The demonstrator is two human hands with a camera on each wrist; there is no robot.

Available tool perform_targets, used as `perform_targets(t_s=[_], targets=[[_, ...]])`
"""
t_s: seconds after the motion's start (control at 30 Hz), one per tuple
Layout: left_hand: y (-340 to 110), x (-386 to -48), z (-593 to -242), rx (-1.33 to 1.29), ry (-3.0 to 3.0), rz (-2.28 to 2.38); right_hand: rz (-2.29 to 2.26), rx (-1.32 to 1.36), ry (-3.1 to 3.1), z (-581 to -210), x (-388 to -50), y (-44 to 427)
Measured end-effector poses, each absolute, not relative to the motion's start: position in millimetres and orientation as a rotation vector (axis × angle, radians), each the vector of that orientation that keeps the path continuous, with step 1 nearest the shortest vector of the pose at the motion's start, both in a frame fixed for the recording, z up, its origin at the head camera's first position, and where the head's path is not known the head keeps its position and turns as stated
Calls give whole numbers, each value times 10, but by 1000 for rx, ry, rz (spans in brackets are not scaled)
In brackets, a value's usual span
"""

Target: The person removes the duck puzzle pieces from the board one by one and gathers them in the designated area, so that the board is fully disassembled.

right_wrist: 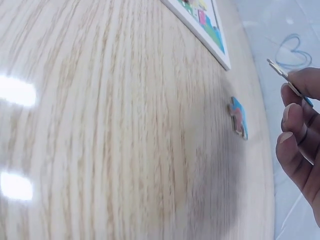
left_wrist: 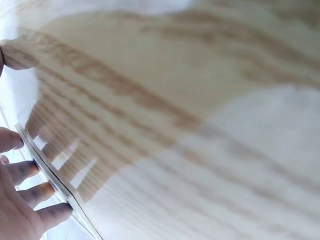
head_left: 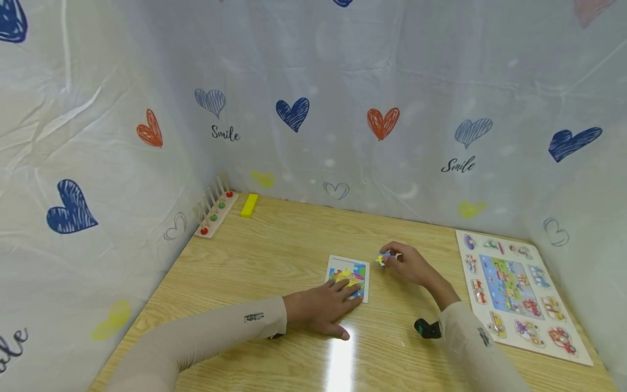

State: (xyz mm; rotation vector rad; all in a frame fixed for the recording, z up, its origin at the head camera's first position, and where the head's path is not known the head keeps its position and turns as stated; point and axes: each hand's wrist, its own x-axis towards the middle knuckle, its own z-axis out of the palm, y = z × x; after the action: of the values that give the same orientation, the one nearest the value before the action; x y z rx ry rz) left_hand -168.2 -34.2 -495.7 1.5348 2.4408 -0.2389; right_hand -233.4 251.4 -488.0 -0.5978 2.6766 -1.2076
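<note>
A small puzzle board (head_left: 366, 275) with a white frame and colourful pieces lies mid-table. My left hand (head_left: 325, 307) rests with spread fingers on its lower part; in the left wrist view the fingertips of the hand (left_wrist: 22, 195) touch the board's edge (left_wrist: 57, 185). Right of the board, my right hand (head_left: 409, 265) pinches a puzzle piece (head_left: 380, 260) between thumb and fingers. The right wrist view has the hand (right_wrist: 302, 130) holding that thin piece (right_wrist: 283, 73) above the table, while another piece (right_wrist: 238, 118) lies on the wood near the board's corner (right_wrist: 222, 59).
On the right lies a large picture board (head_left: 553, 329). A black object (head_left: 427, 329) is beside my right sleeve. At the back left stand a wooden peg rack (head_left: 219, 218) with red and green beads and a yellow block (head_left: 249, 205). A heart-printed curtain (head_left: 338, 71) surrounds the table.
</note>
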Motion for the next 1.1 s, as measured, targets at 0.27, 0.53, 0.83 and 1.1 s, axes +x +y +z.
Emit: perform_targets(t_s=[0.27,0.53,0.83,1.1], targets=[[-349,-1678,-4991,1526,2461,-248,-1180,-558,2717,-4921,-2243,2628],[-344,-1688,-5011,1513,2452,-226,-1187,-521,2704,-4945,-2157,2746],[-357,-1680,-5011,1534,2470,-233,-1332,-443,2602,-4929,-2092,2853],[-363,-1670,-4999,1530,2474,-221,-1306,-408,2541,-4918,-2118,2959]])
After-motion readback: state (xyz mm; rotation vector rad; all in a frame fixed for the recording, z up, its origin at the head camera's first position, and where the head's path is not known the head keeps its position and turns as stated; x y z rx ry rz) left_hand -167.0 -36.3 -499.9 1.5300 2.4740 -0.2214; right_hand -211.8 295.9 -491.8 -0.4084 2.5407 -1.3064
